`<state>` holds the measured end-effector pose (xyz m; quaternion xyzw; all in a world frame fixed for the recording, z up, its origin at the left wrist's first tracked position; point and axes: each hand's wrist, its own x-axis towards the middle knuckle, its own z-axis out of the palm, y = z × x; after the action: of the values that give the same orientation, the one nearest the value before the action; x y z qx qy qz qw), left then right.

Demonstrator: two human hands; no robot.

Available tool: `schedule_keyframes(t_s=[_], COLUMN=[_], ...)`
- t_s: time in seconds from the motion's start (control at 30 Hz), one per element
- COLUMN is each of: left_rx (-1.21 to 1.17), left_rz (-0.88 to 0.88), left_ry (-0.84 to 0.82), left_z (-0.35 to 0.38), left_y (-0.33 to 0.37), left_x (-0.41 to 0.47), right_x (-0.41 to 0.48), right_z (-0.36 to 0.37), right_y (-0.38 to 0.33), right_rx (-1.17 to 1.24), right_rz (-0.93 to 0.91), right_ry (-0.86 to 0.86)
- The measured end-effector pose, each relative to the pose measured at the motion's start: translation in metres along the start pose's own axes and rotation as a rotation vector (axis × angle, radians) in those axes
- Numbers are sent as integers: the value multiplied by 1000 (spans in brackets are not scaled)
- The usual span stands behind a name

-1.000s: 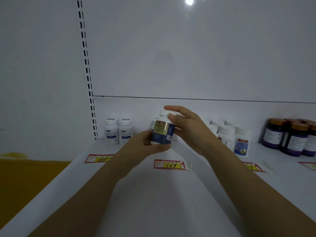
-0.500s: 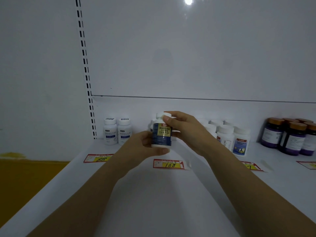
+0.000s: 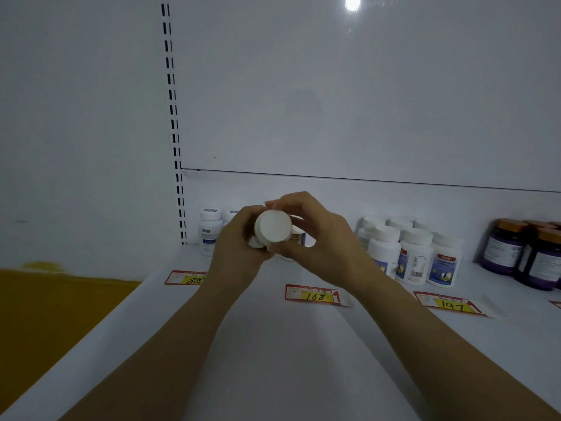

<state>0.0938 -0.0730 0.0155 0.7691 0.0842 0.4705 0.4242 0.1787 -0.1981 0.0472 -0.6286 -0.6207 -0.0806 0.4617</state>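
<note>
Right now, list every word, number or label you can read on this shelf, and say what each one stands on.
"88": handwritten on the left price tag.
"168": handwritten on the middle price tag.
"147": handwritten on the right price tag.
Small print on all three tags: too blurred to read.
Labels on the white bottles and purple jars: too small and blurred to read.
Held bottle: only its plain white end shows, no text.

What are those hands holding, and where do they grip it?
A white pill bottle, one round end facing the camera. The left hand and the right hand both grip its sides.
</note>
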Motion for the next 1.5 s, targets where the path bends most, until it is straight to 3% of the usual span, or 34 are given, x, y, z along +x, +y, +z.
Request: schedule_keyframes(t_s=[0.13,0.23,0.33,0.43,0.53,0.67,0.87,1.03,1.2,1.5], left_rx=[10,-44,-98,-170,-304,-344,-348,-17,5,266], left_rz=[20,-79,-247,-429,-591,-623,-621,-411,-312,-218], left_ry=[10,-97,-323,-481,-516,-531,-519,-446,-347,-353], left_z=[1,0,0,2,2,0,1,1,2,8], left_y=[1,10,20,24,25,27,26,23,16,6], left_x=[0,-1,-2,-3,-3,-5,-3,-4,-4,-7], right_x=[1,2,3,4,5,4,6,6,6,8], right_z=[-1,-8,-21,-26,-26,-28,-28,-28,-26,-28], right_y=[2,1,2,10,14,14,17,15,8,7], right_rx=[-40,104,319,357,394,501,435,316,220,-80], right_rz=[-15,79,281,520,751,878,844,563,407,410], right_ry=[14,86,142,46,-28,-35,46,192,155,71])
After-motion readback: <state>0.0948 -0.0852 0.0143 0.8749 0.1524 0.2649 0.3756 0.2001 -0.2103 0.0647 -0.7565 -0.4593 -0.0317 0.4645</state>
